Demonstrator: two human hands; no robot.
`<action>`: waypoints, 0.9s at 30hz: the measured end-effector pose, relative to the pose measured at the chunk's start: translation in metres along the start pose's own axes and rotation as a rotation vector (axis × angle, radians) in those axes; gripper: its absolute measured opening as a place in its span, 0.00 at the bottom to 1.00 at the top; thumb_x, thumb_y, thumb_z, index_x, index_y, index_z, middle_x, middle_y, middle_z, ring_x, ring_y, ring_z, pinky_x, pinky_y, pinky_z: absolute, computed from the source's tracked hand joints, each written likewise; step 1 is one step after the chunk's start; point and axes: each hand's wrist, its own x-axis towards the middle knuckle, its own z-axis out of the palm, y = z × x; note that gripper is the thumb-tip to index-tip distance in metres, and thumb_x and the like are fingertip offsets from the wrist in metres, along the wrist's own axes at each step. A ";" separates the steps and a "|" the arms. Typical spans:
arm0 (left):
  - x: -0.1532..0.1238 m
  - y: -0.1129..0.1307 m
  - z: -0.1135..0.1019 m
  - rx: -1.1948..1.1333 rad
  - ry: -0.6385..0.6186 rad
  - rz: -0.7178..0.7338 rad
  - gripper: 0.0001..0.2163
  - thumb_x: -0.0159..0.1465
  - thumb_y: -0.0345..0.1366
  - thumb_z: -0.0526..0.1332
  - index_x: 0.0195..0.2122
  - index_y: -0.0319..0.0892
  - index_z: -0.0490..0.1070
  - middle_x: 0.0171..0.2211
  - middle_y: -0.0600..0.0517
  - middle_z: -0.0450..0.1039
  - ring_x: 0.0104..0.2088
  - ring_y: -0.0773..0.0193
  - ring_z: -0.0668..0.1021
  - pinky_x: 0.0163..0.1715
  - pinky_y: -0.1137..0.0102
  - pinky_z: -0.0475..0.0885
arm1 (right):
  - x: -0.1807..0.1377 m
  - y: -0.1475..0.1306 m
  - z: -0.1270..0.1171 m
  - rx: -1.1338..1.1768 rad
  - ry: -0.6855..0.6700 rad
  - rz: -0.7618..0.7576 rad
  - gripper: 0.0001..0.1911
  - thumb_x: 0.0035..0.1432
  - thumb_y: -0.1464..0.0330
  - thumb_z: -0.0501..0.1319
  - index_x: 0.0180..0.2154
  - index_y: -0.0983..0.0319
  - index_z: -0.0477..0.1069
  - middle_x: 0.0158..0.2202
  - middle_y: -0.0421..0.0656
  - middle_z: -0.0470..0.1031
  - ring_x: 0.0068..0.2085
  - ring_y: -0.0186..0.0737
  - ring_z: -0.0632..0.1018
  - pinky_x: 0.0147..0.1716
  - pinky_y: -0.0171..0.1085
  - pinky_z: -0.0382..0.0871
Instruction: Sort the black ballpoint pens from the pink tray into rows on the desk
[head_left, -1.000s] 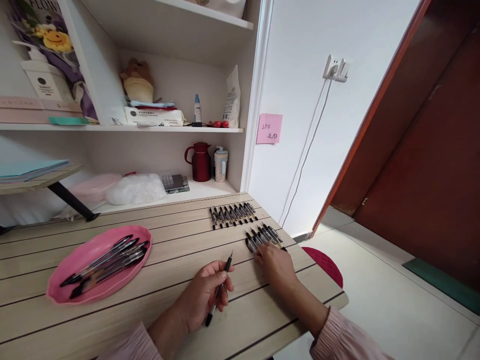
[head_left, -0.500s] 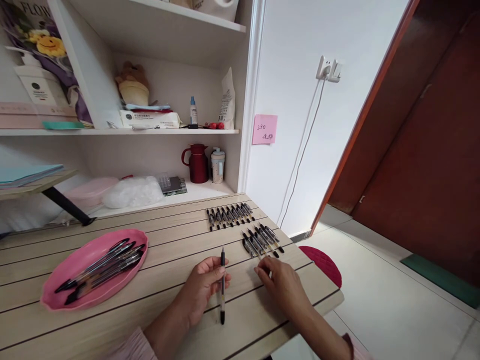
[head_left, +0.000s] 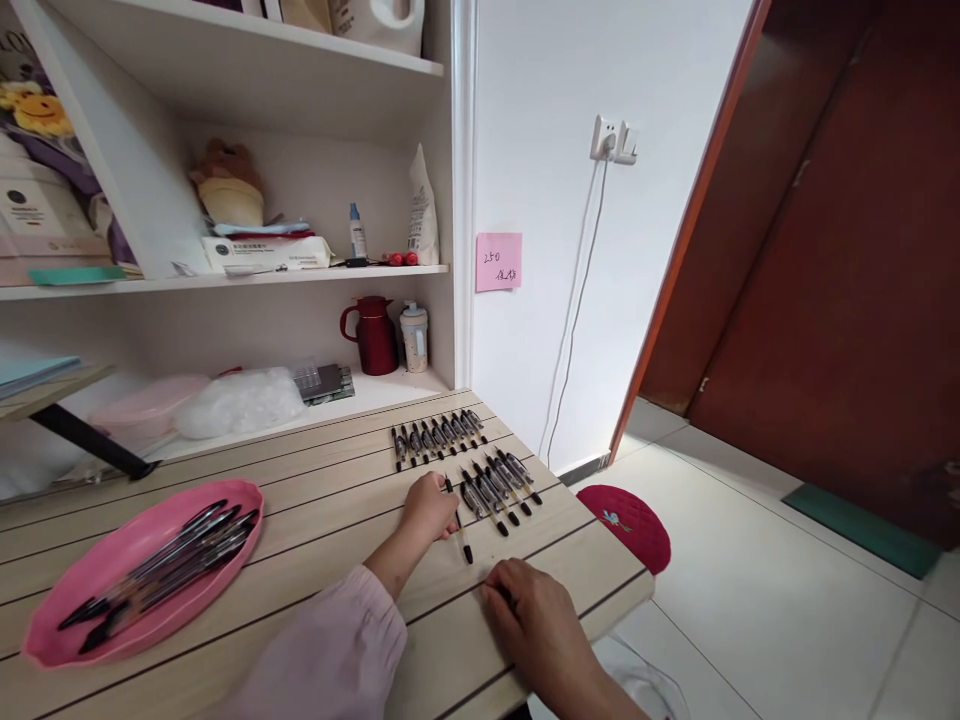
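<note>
My left hand (head_left: 429,508) is closed on a black pen (head_left: 463,535), whose black cap end points toward me. The pen is beside the nearer row of pens (head_left: 495,490), at its left end. Farther back, a second row of similar pens (head_left: 437,438) lies side by side. My right hand (head_left: 540,622) rests near the front right edge of the table with its fingers curled in. Anything inside those fingers is hidden. At the left, a pink oval tray (head_left: 244,492) holds several more pens (head_left: 176,560).
The slatted wooden table (head_left: 315,540) ends at the right, above a red round seat (head_left: 626,525). Behind it, a white shelf (head_left: 375,390) bears a red jug (head_left: 376,338), a cup (head_left: 414,340) and a clear bag (head_left: 240,402). A cord (head_left: 574,310) hangs down the wall.
My left hand has moved forward with the pen and brought it down beside the nearer row. My right hand has drawn back from that row toward the table's front edge. The view has shifted right.
</note>
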 end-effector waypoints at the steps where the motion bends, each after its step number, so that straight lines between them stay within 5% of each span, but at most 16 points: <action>1: 0.002 0.002 0.003 0.030 0.003 0.003 0.21 0.50 0.30 0.59 0.47 0.35 0.65 0.11 0.55 0.66 0.13 0.63 0.72 0.15 0.73 0.62 | -0.001 0.000 0.000 0.000 0.011 -0.007 0.09 0.56 0.69 0.50 0.28 0.60 0.67 0.28 0.39 0.72 0.32 0.35 0.72 0.30 0.31 0.56; 20: 0.016 0.010 0.016 0.142 -0.007 0.014 0.21 0.52 0.32 0.56 0.49 0.34 0.64 0.09 0.54 0.67 0.14 0.61 0.73 0.16 0.73 0.64 | 0.007 0.025 -0.026 -0.147 0.020 0.082 0.09 0.56 0.68 0.51 0.28 0.60 0.68 0.29 0.40 0.73 0.32 0.35 0.72 0.29 0.32 0.55; 27: 0.015 0.013 0.016 0.156 -0.002 0.011 0.21 0.52 0.31 0.56 0.49 0.34 0.64 0.09 0.54 0.67 0.13 0.62 0.72 0.15 0.74 0.63 | 0.020 0.013 -0.023 -0.301 -0.012 0.067 0.08 0.57 0.66 0.52 0.30 0.60 0.68 0.32 0.43 0.73 0.33 0.38 0.74 0.27 0.33 0.55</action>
